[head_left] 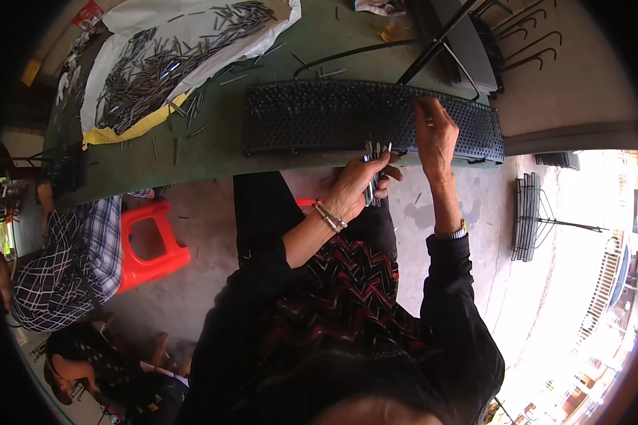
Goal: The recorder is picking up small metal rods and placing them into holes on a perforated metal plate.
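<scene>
My left hand is closed around a bundle of thin metal rods, their ends sticking out past the thumb at the near edge of the rack. The long black perforated rack lies along the table's near edge, full of small round holes. Over its right part is my right hand, fingertips pinched together and pointing down at the holes. Whatever those fingertips hold is too small or hidden to make out.
A white sheet with a yellow edge carries a heap of dark metal rods. More rods lie loose on the green table. A black wire stand rises behind the rack. At left are a red stool and a seated person.
</scene>
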`<state>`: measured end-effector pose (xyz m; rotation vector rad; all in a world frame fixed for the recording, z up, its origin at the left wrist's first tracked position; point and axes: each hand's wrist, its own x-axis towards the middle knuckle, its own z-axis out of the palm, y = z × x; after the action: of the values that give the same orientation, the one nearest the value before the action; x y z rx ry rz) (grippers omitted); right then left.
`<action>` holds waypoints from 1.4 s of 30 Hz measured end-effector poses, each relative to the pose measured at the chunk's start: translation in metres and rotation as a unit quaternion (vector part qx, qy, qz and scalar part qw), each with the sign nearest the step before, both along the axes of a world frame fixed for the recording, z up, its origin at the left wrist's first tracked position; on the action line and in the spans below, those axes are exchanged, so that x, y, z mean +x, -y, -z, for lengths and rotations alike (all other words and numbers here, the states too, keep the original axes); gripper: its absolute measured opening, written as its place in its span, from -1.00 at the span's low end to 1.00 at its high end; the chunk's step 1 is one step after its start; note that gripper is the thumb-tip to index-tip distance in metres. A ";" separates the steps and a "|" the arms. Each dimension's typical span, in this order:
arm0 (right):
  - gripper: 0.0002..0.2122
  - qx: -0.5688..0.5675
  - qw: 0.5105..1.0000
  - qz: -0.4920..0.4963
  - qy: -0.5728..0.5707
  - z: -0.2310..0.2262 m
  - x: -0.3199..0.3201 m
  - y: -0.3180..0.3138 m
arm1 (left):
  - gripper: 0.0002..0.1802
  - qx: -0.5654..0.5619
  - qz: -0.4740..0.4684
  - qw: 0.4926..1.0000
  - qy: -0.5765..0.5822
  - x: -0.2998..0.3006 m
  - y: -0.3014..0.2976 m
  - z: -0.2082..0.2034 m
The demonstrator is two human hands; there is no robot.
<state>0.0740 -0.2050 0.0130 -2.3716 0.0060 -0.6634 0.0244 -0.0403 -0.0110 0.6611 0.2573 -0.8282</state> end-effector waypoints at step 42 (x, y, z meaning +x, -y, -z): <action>-0.86 0.080 0.996 0.004 -0.046 -0.005 0.008 0.027 | -0.66 -0.020 -0.023 0.999 -0.023 0.001 0.023 0.010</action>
<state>0.0816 -0.2319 0.0178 -2.2467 0.1048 -0.5368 0.0257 -0.0631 -0.0206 0.5971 0.2965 -0.8036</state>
